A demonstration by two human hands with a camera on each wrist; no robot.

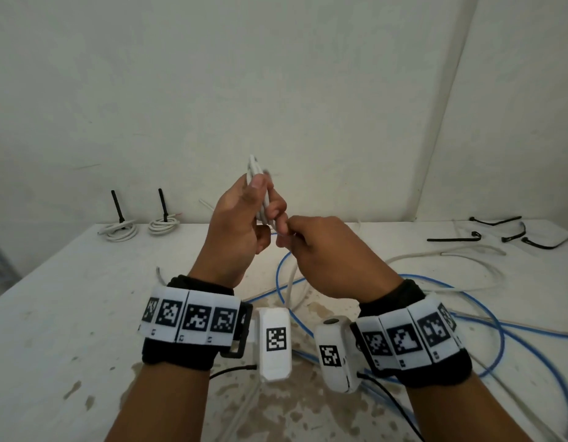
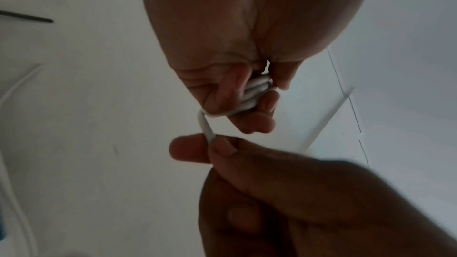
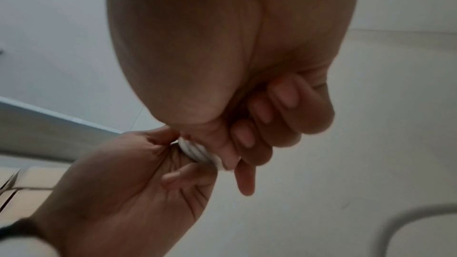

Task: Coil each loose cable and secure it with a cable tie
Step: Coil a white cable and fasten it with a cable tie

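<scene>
My left hand (image 1: 244,218) is raised above the table and grips a small coil of white cable (image 1: 254,169), its loops pinched between thumb and fingers (image 2: 257,93). My right hand (image 1: 311,247) sits just to its right and pinches the same cable's free strand (image 2: 206,126) between thumb and forefinger. From the right hand the white cable (image 1: 290,282) hangs down to the table. The right wrist view shows the coil (image 3: 195,150) squeezed between both hands. Black cable ties (image 1: 451,239) lie at the back right.
Two tied white coils (image 1: 118,231) (image 1: 163,225) with upright black ties stand at the back left. A long blue cable (image 1: 487,333) and another white cable (image 1: 451,256) sprawl over the white table (image 1: 69,314). A wall is close behind.
</scene>
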